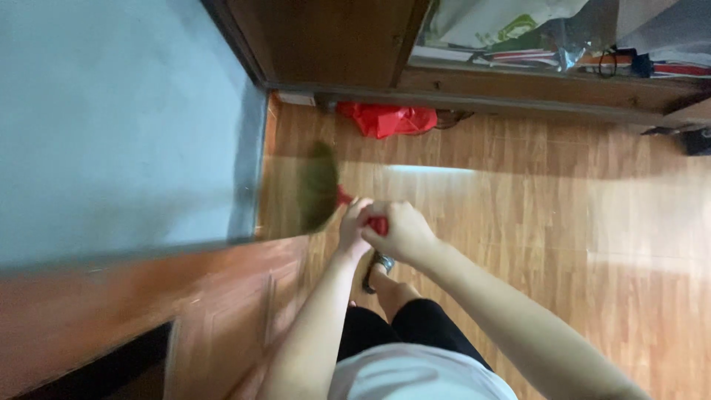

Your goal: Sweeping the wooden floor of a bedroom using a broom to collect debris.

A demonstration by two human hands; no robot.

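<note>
The fingers of both hands are wrapped tight round the red handle point(376, 222) of a broom — the left hand point(354, 224) lies on the side nearer the bristles, the right hand point(401, 230) just behind it, the two touching. The broom's dark green bristle head point(318, 187) is blurred; it stands just beyond the left hand, low over the wooden floor point(548, 200) and close beside the edge of the pale blue-grey mattress point(118, 118). Further from the hands than the bristles, a crumpled red plastic bag point(386, 118) lies on the floor against the dark wooden cabinet point(333, 41). Below the hands — nearer the person — one sandalled foot point(378, 268) shows.
</note>
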